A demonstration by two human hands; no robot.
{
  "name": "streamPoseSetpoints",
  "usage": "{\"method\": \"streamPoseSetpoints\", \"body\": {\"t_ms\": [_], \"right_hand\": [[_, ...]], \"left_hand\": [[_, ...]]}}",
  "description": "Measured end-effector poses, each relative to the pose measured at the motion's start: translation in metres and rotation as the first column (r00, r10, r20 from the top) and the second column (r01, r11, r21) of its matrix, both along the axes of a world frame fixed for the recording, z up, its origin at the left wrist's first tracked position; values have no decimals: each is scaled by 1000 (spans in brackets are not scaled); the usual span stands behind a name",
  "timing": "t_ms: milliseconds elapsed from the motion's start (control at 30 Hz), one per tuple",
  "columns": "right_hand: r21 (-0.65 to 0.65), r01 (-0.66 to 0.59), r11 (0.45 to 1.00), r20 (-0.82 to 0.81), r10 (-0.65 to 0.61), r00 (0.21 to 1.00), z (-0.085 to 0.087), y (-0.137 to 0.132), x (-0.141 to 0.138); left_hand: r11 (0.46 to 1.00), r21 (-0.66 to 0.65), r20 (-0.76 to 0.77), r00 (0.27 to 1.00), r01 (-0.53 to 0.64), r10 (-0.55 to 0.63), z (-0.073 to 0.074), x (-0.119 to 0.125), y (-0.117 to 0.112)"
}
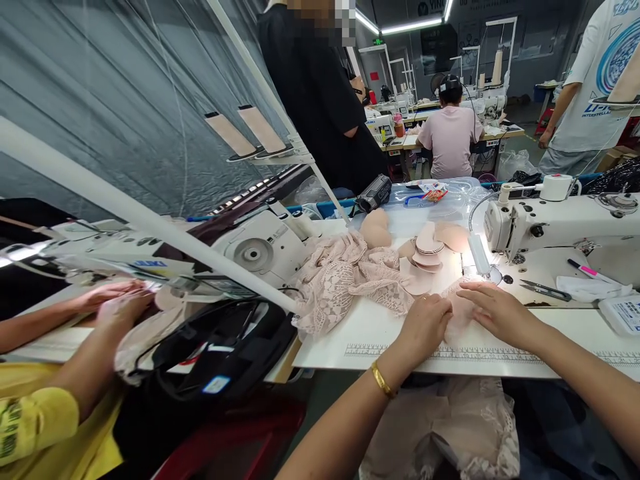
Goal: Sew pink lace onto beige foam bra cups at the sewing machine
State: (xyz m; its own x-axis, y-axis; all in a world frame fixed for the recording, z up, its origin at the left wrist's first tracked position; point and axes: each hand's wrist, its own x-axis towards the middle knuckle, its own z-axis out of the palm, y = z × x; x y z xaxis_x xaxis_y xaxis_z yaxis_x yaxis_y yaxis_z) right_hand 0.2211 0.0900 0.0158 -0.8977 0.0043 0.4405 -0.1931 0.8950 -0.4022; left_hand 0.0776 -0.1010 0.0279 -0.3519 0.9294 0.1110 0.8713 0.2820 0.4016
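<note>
My left hand [424, 325] rests on the white sewing table [370, 333], fingers curled onto a pale pink fabric piece [457, 310]. My right hand [495, 308] lies flat on the same piece, fingers stretched toward the needle of the white sewing machine [565, 223]. A gold bracelet sits on my left wrist. A heap of pink lace [345, 280] lies just left of my hands, and a stack of pink bra cups [427, 250] lies behind them.
Scissors [545, 289] and a pink pen [587, 270] lie right of the needle. A co-worker in yellow [45, 427] handles fabric at another sewing machine [250, 250] on the left. A black bag [225, 350] sits between the tables. People stand and sit behind.
</note>
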Motion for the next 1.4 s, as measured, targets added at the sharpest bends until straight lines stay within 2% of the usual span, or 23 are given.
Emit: {"method": "streamPoseSetpoints", "body": {"t_ms": [133,233,333,400,500,567,633,667,700,767,833,867,933,967,1067,1133,1267,1333,1400], "right_hand": [[11,-27,1000,97,26,995,-8,1,-8],[15,-11,1000,76,10,997,-7,0,-11],[-1,21,1000,63,-20,998,1,-1,-11],[-22,32,999,46,-31,998,10,-3,-8],[-161,61,985,8,-61,998,24,-9,3],[-359,102,928,35,-96,995,30,-12,10],[-561,159,812,112,-115,987,30,-13,14],[-637,195,746,153,-125,980,27,-12,13],[-690,230,687,188,-136,973,24,-10,11],[-737,288,612,241,-160,957,15,-4,4],[-745,314,589,265,-171,949,5,4,-3],[-747,314,586,268,-167,949,1,8,-7],[-754,306,581,266,-155,951,-5,14,-10],[-759,303,576,266,-149,952,-8,15,-10],[-771,305,559,277,-138,951,-12,18,-8],[-775,317,547,292,-135,947,-13,18,-5],[-795,324,513,310,-114,944,-12,18,-6],[-809,317,496,309,-99,946,-12,18,-7],[-818,311,484,309,-86,947,-12,17,-8]], "left_hand": [[987,132,145,987,-88,68,2,-4,-3],[993,118,166,986,-27,7,-2,-3,-5],[998,59,139,990,11,-20,-7,0,-3],[996,85,166,986,-7,-7,-7,2,-2],[983,166,368,930,-74,8,2,2,-3],[977,174,585,811,-126,0,11,1,-5],[977,144,727,687,-158,3,21,-1,-8],[979,129,747,665,-157,8,25,-3,-8],[981,124,734,679,-150,11,29,-7,-7],[981,146,622,783,-130,11,36,-20,-2],[976,173,387,920,-130,54,40,-37,7],[973,182,255,963,-143,94,41,-47,13],[968,182,51,985,-171,165,40,-67,26],[968,174,0,983,-179,182,39,-75,32],[973,145,-19,983,-177,182,35,-93,45],[970,149,-16,980,-192,197,36,-97,45],[949,239,27,978,-206,206,46,-83,19],[936,340,83,994,-91,67,51,-65,-1],[895,434,98,982,105,-163,53,-44,-19]]}}
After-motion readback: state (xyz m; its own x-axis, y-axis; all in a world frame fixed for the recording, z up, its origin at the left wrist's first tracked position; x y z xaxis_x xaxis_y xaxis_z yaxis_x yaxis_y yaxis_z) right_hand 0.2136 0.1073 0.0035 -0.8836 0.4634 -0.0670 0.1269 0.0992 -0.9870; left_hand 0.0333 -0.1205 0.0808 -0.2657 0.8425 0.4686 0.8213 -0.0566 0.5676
